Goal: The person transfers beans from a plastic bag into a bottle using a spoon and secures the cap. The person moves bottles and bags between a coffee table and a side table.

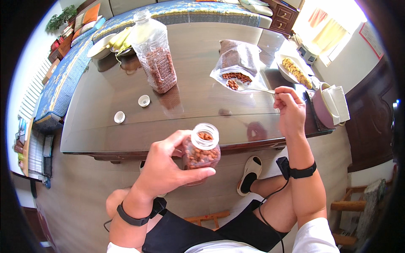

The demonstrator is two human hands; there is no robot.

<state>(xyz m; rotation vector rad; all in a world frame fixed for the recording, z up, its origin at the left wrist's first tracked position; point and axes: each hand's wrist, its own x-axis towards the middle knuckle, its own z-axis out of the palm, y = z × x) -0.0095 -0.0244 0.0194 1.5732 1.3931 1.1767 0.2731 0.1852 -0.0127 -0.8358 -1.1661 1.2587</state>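
Observation:
My left hand grips a small clear plastic bottle in front of the table's near edge. Its mouth is uncapped, and reddish-brown peanuts show inside. My right hand holds the handle of a metal spoon. Peanuts are heaped in the spoon's bowl, which is at the mouth of a clear plastic bag. More peanuts lie in the bag. A large clear bottle, uncapped and partly filled with reddish-brown contents, stands further left. Two white caps lie on the glass tabletop.
The glass-topped table spans the area before me. At right are a white dish with a spotted yellow banana and a pink container with white tissues. A white bowl sits at back left. A wooden stool or chair stands at lower right.

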